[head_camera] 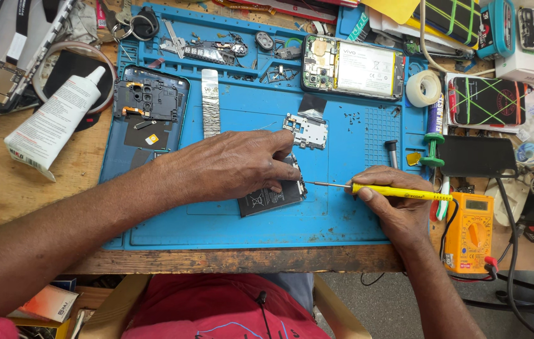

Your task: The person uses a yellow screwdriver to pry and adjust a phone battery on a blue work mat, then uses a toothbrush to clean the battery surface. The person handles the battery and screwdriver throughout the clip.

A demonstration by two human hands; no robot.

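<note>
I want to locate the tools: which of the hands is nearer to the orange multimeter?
Right. The right hand, holding the yellow screwdriver, lies just left of the orange multimeter; the left hand is farther left.

Phone parts spread over a mat (342, 220) on a bench.

The left hand (229, 164) lies on a phone (273, 196) at the mat's middle; the right hand (392, 201), just right of it, holds a screwdriver (392, 191) whose tip touches the phone's right edge. Behind the phone lies a small board (308, 130) (a back cover (149, 110) sits far left), an opened phone (352, 67) farther back. A meter (471, 229) sits right of the mat.
</note>
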